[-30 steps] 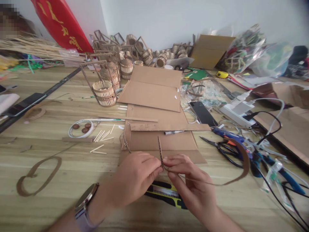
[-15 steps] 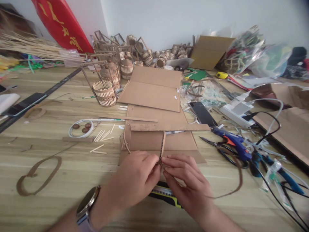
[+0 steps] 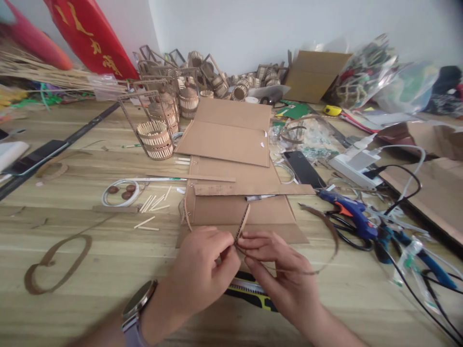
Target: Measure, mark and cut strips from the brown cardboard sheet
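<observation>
My left hand [image 3: 206, 262], with a watch on its wrist, pinches the near end of a narrow corrugated cardboard strip [image 3: 243, 222]. The strip stands out from the fingertips, its ridged edge showing. Close against it, my right hand [image 3: 280, 267] is closed at the same end, fingertips on a thin brown strip [image 3: 335, 236]. That brown strip runs past the right fingers and curls up in an arc to the right. The exact joint between the two strips is hidden by my fingers. Below my hands lies a yellow-and-black utility knife [image 3: 253, 293], partly covered.
Cardboard sheets [image 3: 231, 140] lie ahead. Small slatted baskets [image 3: 155, 140] stand behind at left. Short sticks [image 3: 148, 203] and a white ring [image 3: 120, 193] with brown balls lie left. To the right are a blue glue gun [image 3: 347, 212], pliers [image 3: 385, 246], a phone [image 3: 304, 169] and cables.
The free arc of the brown strip has swung upward and inward on the right. My left hand has shifted slightly left, and its fingers have curled a little differently. A pink-red shape appears at upper left.
</observation>
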Demonstrator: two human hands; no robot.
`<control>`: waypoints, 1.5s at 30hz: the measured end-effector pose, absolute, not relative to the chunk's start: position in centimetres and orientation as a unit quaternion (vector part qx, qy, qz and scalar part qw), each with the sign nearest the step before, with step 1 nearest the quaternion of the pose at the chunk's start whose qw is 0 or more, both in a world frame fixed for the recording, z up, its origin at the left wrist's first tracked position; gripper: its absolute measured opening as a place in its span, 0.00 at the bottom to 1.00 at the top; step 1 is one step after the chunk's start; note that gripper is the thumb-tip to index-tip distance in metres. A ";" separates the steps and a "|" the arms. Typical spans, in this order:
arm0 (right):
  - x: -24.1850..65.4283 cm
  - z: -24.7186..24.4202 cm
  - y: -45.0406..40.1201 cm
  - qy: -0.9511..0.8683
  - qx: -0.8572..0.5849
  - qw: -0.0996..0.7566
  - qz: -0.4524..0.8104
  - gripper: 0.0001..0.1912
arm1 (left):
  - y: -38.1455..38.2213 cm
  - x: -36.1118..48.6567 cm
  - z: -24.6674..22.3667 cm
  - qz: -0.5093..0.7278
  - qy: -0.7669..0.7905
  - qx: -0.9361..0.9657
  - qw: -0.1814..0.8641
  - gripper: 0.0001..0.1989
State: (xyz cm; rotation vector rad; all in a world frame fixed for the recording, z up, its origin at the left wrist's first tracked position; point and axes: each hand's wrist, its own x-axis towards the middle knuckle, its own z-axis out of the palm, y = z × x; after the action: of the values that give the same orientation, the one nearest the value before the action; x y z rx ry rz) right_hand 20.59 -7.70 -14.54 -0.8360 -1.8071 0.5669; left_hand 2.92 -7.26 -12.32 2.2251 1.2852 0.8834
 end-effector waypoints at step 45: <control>20.7 -15.3 -8.0 -0.776 -0.381 0.478 0.154 0.11 | -6.4 2.2 -13.4 0.278 0.402 0.865 0.116 0.20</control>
State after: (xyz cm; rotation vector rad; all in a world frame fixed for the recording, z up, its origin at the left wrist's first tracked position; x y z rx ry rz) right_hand 20.74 -7.98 -15.30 -0.9302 -1.8954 0.3752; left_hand 2.18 -6.43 -13.36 2.5323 1.1778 0.8143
